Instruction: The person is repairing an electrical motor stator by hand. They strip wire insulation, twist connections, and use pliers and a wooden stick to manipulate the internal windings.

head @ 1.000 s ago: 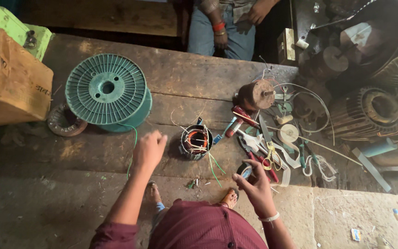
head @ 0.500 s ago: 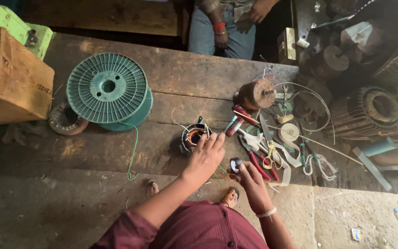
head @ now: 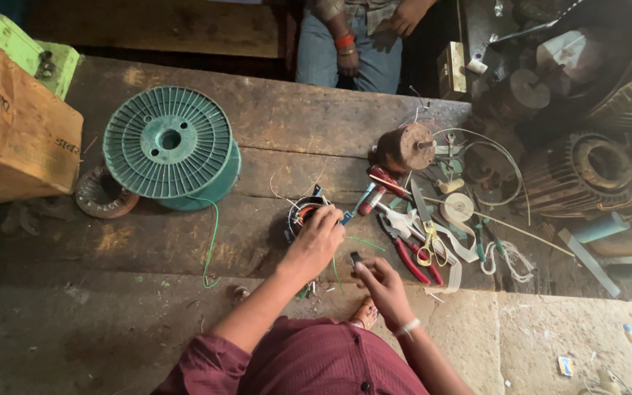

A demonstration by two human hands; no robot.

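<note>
A small motor stator with copper windings (head: pixel 303 213) sits on the worn wooden bench (head: pixel 272 117). My left hand (head: pixel 317 238) rests on its near right side, fingers curled over it. My right hand (head: pixel 379 281) hovers just to the right and nearer me, pinching a small dark object (head: pixel 355 257) between thumb and fingers. A thin green wire (head: pixel 212 241) runs from the big green spool (head: pixel 170 146) down across the bench toward me.
Red-handled pliers (head: pixel 407 256), screwdrivers, scissors and white tape (head: pixel 459 208) lie right of the stator. A rusty rotor (head: pixel 404 148) and large motor housings (head: pixel 587 172) sit at right. A cardboard box (head: pixel 20 139) stands at left. Another person (head: pixel 352 36) sits across the bench.
My left hand has swung right from the open bench onto the stator. My right hand has drawn back slightly toward me with the small object.
</note>
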